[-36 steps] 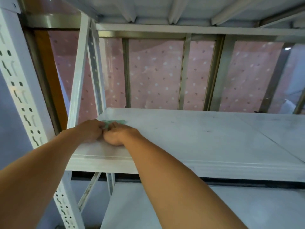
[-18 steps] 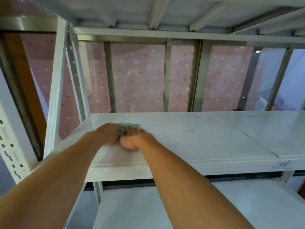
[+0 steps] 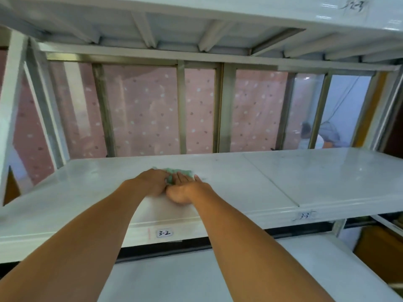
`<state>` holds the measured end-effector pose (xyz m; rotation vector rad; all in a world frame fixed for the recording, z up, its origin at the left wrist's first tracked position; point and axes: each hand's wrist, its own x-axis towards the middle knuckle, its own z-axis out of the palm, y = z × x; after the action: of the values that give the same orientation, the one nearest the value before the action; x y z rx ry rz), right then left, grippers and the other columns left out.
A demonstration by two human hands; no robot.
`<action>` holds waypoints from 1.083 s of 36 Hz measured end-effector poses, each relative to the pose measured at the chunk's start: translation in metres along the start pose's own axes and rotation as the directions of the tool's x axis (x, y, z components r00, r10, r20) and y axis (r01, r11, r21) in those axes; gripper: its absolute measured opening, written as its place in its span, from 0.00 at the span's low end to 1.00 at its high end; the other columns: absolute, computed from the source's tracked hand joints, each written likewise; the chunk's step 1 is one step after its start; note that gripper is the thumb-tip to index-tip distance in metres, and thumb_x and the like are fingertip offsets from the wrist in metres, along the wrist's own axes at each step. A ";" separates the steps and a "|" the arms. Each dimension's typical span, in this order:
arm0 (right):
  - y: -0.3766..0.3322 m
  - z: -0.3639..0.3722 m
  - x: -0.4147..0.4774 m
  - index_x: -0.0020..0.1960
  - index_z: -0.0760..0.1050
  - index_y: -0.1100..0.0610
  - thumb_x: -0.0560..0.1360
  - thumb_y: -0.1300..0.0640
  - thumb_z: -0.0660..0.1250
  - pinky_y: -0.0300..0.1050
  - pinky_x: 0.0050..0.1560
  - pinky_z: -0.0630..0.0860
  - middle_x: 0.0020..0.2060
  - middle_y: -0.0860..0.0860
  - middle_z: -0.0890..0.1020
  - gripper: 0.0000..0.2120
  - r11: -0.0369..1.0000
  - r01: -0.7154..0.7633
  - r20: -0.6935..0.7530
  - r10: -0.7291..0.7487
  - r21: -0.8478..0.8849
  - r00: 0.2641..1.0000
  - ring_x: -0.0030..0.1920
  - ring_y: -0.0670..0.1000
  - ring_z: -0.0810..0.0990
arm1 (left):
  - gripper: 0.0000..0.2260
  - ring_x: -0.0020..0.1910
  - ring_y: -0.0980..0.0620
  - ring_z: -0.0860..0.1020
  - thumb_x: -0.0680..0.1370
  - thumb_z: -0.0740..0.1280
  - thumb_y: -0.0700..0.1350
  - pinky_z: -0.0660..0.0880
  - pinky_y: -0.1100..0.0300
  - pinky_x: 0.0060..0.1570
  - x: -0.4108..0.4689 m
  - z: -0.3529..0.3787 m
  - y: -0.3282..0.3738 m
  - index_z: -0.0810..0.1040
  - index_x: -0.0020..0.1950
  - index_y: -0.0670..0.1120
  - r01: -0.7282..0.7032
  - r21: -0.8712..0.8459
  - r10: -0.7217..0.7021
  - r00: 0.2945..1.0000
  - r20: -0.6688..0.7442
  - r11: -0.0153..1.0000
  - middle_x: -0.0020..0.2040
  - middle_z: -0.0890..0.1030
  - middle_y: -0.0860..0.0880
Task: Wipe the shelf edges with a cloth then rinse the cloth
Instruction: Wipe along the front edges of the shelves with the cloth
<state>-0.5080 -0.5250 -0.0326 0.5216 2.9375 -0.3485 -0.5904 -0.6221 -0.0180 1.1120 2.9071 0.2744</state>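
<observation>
A pale green cloth (image 3: 177, 171) lies on the white metal shelf (image 3: 272, 177), mostly covered by my two hands. My left hand (image 3: 152, 180) presses on its left part with fingers curled over it. My right hand (image 3: 185, 188) lies flat on its right part, fingers stretched forward. Both hands touch each other. The shelf's front edge (image 3: 218, 227) carries small labels reading 3-2 and 3-3.
An upper shelf (image 3: 196, 25) hangs close overhead. A lower white shelf (image 3: 174, 277) sits below. White uprights (image 3: 11, 105) stand at the left. Behind the rack is a window frame with pink dotted curtain (image 3: 148, 114). A brown box (image 3: 379, 251) sits low right.
Both hands have slid the cloth rightward along the shelf, away from the left upright. My view has followed to the right, and the shelf labels have come into sight.
</observation>
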 end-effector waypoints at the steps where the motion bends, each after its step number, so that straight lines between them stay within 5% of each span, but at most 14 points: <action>1: 0.011 -0.001 -0.002 0.82 0.40 0.52 0.82 0.40 0.39 0.53 0.78 0.37 0.81 0.47 0.42 0.32 1.000 -0.006 0.001 0.006 -0.002 1.000 0.80 0.48 0.41 | 0.19 0.70 0.43 0.71 0.82 0.59 0.41 0.67 0.54 0.68 0.003 0.003 0.010 0.70 0.74 0.45 -0.006 0.003 0.006 1.000 0.004 1.000 0.72 0.72 0.43; 12: 0.131 -0.033 -0.051 0.82 0.39 0.50 0.83 0.42 0.39 0.53 0.78 0.36 0.81 0.48 0.42 0.30 0.999 -0.039 0.000 0.039 -0.025 0.999 0.80 0.48 0.41 | 0.18 0.68 0.43 0.72 0.82 0.59 0.42 0.68 0.53 0.67 0.029 0.024 0.136 0.71 0.73 0.44 -0.060 0.008 0.060 0.998 0.006 0.998 0.70 0.73 0.42; 17: 0.187 -0.044 -0.070 0.82 0.40 0.50 0.83 0.43 0.40 0.54 0.78 0.37 0.81 0.48 0.43 0.30 0.997 -0.067 -0.009 0.066 -0.046 0.998 0.80 0.49 0.42 | 0.18 0.60 0.45 0.76 0.81 0.58 0.49 0.71 0.52 0.63 0.045 0.039 0.190 0.73 0.70 0.50 -0.133 0.085 0.130 0.991 0.042 0.987 0.66 0.77 0.47; 29: 0.303 -0.061 -0.094 0.82 0.40 0.51 0.83 0.44 0.42 0.54 0.78 0.37 0.81 0.49 0.42 0.30 0.995 -0.104 -0.051 0.103 0.001 0.993 0.80 0.49 0.42 | 0.17 0.65 0.43 0.74 0.83 0.58 0.44 0.68 0.51 0.67 0.074 0.064 0.308 0.73 0.71 0.44 -0.177 -0.019 0.177 0.984 -0.017 0.984 0.69 0.74 0.43; 39: 0.377 -0.064 -0.119 0.82 0.39 0.51 0.83 0.43 0.41 0.56 0.78 0.37 0.81 0.48 0.42 0.30 0.991 -0.131 -0.059 0.131 0.001 0.990 0.80 0.49 0.41 | 0.18 0.63 0.43 0.74 0.81 0.58 0.46 0.70 0.51 0.64 0.086 0.080 0.387 0.74 0.70 0.46 -0.234 0.085 0.232 0.972 0.038 0.969 0.67 0.76 0.42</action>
<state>-0.2702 -0.2032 -0.0260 0.7318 2.9393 -0.3183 -0.3933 -0.2696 -0.0268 1.4614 2.7882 0.1315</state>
